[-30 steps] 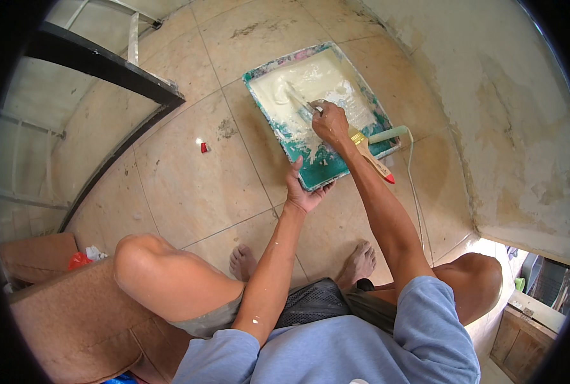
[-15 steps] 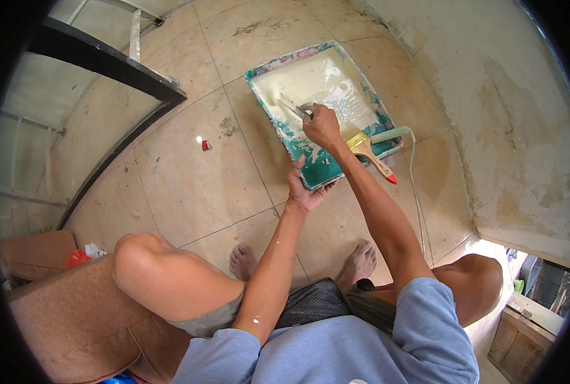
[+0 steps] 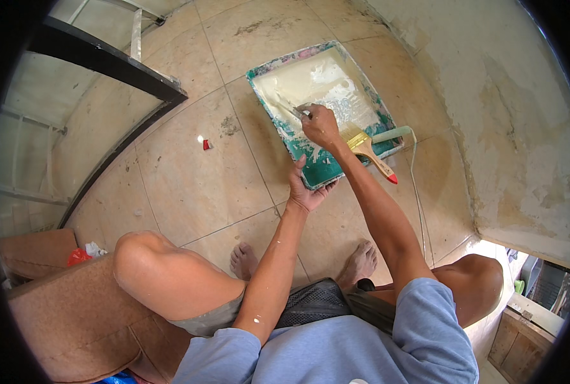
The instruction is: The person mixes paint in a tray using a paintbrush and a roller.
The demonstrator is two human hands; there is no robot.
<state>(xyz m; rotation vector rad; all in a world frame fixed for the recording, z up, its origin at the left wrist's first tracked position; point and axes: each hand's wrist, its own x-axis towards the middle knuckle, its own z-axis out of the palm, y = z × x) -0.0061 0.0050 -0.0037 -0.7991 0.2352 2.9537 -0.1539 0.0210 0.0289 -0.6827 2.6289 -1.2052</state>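
Observation:
A green paint tray (image 3: 320, 171) stands on the tiled floor in front of me, its far part covered with cream paint (image 3: 291, 83). My left hand (image 3: 305, 194) grips the tray's near edge, thumb on the left rim and fingers beneath. In my closed right hand (image 3: 321, 125) is a thin, flat grey tool (image 3: 292, 108); its far end reaches into the paint, so its kind is unclear. Right of that hand, a paintbrush (image 3: 369, 153) with a red-tipped wooden handle lies across the tray's right side. A pale green paint roller handle (image 3: 392, 134) rests on the rim beyond it.
A black-framed panel (image 3: 115, 61) stands at the left. A small red scrap (image 3: 206, 145) lies on the floor. The stained wall (image 3: 490, 115) runs along the right. A brown upholstered seat (image 3: 74, 320) is near left, and a wooden piece (image 3: 522, 339) near right.
The grey tool's tip has shifted slightly within the paint, and the bright sheen on the paint has shrunk. My left hand keeps its hold on the tray.

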